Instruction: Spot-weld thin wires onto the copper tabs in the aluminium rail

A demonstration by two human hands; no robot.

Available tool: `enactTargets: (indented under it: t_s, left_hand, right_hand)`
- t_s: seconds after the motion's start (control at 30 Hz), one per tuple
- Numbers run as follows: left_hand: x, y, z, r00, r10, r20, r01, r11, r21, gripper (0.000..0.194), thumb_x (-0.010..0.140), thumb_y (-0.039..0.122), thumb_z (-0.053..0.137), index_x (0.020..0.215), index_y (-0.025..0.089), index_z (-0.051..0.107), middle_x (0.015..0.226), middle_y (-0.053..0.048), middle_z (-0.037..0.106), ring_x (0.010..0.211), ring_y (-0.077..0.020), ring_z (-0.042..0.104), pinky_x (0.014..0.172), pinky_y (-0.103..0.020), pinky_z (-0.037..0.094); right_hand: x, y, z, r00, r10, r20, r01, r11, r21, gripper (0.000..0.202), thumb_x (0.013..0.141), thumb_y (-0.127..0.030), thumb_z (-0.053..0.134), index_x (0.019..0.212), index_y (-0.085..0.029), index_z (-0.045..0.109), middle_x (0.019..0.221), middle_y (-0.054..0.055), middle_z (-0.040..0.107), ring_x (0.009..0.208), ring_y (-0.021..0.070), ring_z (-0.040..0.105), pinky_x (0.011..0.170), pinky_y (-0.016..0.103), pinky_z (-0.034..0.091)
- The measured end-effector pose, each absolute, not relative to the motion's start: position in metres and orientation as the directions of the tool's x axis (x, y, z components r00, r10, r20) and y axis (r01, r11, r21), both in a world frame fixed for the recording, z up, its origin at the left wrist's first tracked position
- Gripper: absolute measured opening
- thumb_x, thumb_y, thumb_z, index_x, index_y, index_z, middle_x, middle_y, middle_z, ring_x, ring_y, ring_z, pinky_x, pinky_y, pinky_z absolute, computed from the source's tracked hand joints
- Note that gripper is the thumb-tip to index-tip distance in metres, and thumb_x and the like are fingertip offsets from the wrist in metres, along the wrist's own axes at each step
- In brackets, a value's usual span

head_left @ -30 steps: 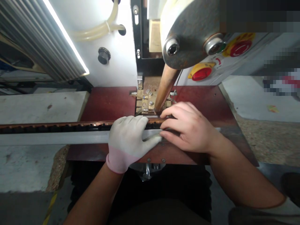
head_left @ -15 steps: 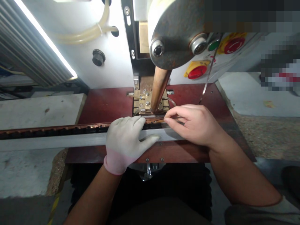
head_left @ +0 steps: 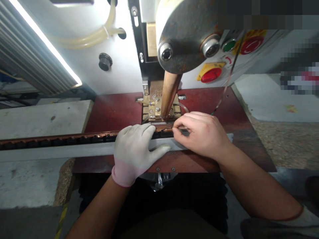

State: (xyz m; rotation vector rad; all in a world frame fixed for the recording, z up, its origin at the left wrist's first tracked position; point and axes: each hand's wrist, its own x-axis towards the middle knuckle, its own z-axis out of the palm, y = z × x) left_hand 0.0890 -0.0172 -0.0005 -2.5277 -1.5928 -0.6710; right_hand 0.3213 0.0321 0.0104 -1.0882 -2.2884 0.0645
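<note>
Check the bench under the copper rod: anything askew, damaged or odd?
One oddity: the round metal head above the copper rod shows rust patches. Otherwise the long slotted bar lies straight across the red plate, left hand pressing it, right hand pinching at it.

Left hand (head_left: 136, 149) in a matt white knit cloth glove, pink cuff. Right hand (head_left: 201, 134) bare. Long rail (head_left: 74, 148): grey metal, brushed, dull sheen; toothed strip (head_left: 62, 136) along its top looks like copper, slightly glossy. Desk (head_left: 114, 111) plate: dark red, smooth, semi-gloss, looks laminated. Electrode rod (head_left: 169, 96): copper, satin. Fixture block (head_left: 152, 108) under it: brass-coloured metal with bright screws. Round housing (head_left: 189, 36): bare steel, rust-spotted, rough. Hose (head_left: 99, 31): translucent soft plastic. Buttons (head_left: 210, 73): glossy red plastic on yellow. Side slabs (head_left: 42, 116): rough, stained, chipboard-like edges.
</note>
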Motion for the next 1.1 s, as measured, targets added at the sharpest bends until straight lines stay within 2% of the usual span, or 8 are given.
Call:
enactTargets:
  t_s: [0.27,0.5,0.73,0.83,0.9,1.0,1.1]
  left_hand:
    - [0.087,-0.015,0.002,0.422,0.831,0.363,0.867,-0.487,0.105,0.070,0.089,0.080,0.066,0.119,0.017,0.069,0.117,-0.012,0.079,0.100,-0.0343,0.074,0.086,-0.050,0.051]
    - [0.088,-0.015,-0.003,0.411,0.819,0.400,0.881,-0.469,0.056,0.053,0.095,0.064,0.068,0.119,0.016,0.068,0.112,-0.011,0.079,0.097,-0.0323,0.073,0.086,-0.049,0.050]
    - [0.089,-0.014,0.000,0.423,0.838,0.343,0.889,-0.457,0.020,0.049,0.097,0.066,0.064,0.111,0.019,0.067,0.098,-0.008,0.075,0.091,-0.0310,0.069,0.081,-0.049,0.047]
    - [0.089,-0.013,0.001,0.435,0.838,0.328,0.887,-0.461,0.001,0.047,0.097,0.063,0.064,0.113,0.019,0.066,0.101,-0.009,0.074,0.094,-0.0313,0.068,0.080,-0.049,0.047]
    - [0.089,-0.010,0.003,0.438,0.844,0.308,0.893,-0.449,-0.039,0.046,0.096,0.061,0.067,0.114,0.019,0.066,0.103,-0.009,0.072,0.096,-0.0323,0.067,0.078,-0.048,0.046]
    - [0.088,-0.003,0.009,0.436,0.867,0.241,0.900,-0.426,-0.096,0.047,0.090,0.064,0.073,0.106,0.021,0.066,0.099,-0.010,0.069,0.094,-0.0341,0.065,0.074,-0.048,0.045]
    - [0.086,0.008,0.017,0.465,0.872,0.156,0.885,-0.455,-0.094,0.053,0.083,0.069,0.080,0.100,0.021,0.064,0.098,-0.010,0.067,0.093,-0.0343,0.064,0.074,-0.047,0.046]
  right_hand:
    - [0.322,0.032,0.011,-0.473,0.744,0.473,0.709,0.639,-0.297,0.014,0.087,-0.016,0.061,0.075,-0.022,0.065,0.075,0.001,0.073,0.070,0.0187,0.066,0.069,0.033,0.045]
    - [0.323,0.031,0.012,-0.446,0.773,0.451,0.744,0.600,-0.293,0.011,0.083,-0.017,0.062,0.074,-0.022,0.065,0.073,0.001,0.073,0.068,0.0194,0.066,0.066,0.033,0.042]
    - [0.324,0.031,0.014,-0.418,0.817,0.398,0.777,0.548,-0.310,0.010,0.082,-0.020,0.060,0.073,-0.022,0.066,0.072,0.001,0.073,0.067,0.0187,0.065,0.065,0.032,0.040]
    - [0.323,0.032,0.014,-0.390,0.846,0.363,0.803,0.506,-0.316,0.009,0.081,-0.023,0.062,0.074,-0.022,0.068,0.070,0.001,0.072,0.064,0.0179,0.062,0.063,0.032,0.038]
    - [0.322,0.035,0.015,-0.376,0.865,0.333,0.824,0.476,-0.305,0.009,0.081,-0.025,0.062,0.075,-0.023,0.069,0.069,0.001,0.071,0.063,0.0180,0.061,0.062,0.032,0.035]
    - [0.320,0.043,0.017,-0.347,0.896,0.278,0.863,0.421,-0.279,0.011,0.080,-0.029,0.062,0.076,-0.024,0.071,0.070,0.001,0.072,0.065,0.0194,0.062,0.062,0.033,0.032]
    - [0.318,0.056,0.020,-0.334,0.926,0.177,0.887,0.372,-0.272,0.013,0.080,-0.033,0.063,0.077,-0.024,0.072,0.069,0.001,0.072,0.064,0.0200,0.060,0.062,0.034,0.030]
